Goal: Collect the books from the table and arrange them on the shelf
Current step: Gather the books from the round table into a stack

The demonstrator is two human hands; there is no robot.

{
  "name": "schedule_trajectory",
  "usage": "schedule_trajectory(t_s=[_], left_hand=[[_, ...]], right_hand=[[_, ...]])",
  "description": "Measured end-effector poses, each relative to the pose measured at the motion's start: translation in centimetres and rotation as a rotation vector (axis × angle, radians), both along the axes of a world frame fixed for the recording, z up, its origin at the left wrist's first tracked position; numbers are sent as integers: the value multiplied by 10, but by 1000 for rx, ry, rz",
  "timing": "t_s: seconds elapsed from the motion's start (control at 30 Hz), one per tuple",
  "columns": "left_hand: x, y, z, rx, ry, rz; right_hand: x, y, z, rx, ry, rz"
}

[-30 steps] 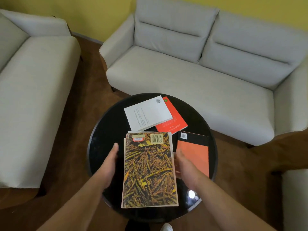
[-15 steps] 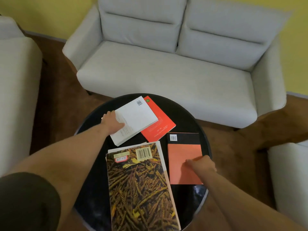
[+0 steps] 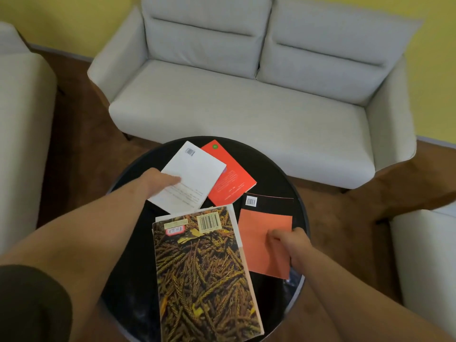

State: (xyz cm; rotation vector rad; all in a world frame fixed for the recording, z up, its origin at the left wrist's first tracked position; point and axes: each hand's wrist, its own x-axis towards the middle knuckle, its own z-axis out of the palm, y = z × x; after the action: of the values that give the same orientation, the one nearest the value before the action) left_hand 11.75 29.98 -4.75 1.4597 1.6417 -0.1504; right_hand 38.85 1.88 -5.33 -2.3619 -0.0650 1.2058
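Observation:
Several books lie on the round black table point(image 3: 271, 174). My left hand point(image 3: 160, 181) grips the left edge of the white book point(image 3: 199, 174), thumb on its cover. That book overlaps a red book point(image 3: 233, 180). My right hand point(image 3: 290, 243) pinches the right edge of the orange book with a black top band point(image 3: 261, 233), its fingers curled on the cover. A large wheat-patterned book point(image 3: 204, 272) lies nearest me on top of another book whose pale edges show. No shelf is in view.
A grey two-seat sofa point(image 3: 246, 99) stands just beyond the table. Another sofa point(image 3: 19, 119) is at the left and a pale seat point(image 3: 427, 262) at the right. Brown floor surrounds the table, and the wall is yellow.
My left hand went from the wheat-patterned book to the white book, and its thumb now lies on that cover. My right hand moved to the orange book's right edge and closed on it.

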Motion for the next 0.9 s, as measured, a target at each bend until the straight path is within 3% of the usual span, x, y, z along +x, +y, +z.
schedule_trajectory(t_s=[0.17, 0.27, 0.43, 0.57, 0.67, 0.8, 0.9], left_hand=[[2, -7, 46, 40, -188, 82], [7, -20, 77, 127, -242, 68], [-5, -57, 138, 427, -243, 65], [-19, -99, 191, 494, -293, 109], [-26, -138, 226, 615, -191, 4], [-21, -193, 254, 888, 116, -212], [-9, -237, 261, 978, 296, -346]], right_hand=[[-1, 2, 17, 52, 128, -45], [1, 0, 26, 96, 87, 25], [0, -10, 60, 312, 89, 9], [3, -25, 93, 395, 18, 37], [5, -40, 121, 459, 15, 103], [5, -60, 151, 493, -22, 219], [6, -74, 166, 504, -45, 273]])
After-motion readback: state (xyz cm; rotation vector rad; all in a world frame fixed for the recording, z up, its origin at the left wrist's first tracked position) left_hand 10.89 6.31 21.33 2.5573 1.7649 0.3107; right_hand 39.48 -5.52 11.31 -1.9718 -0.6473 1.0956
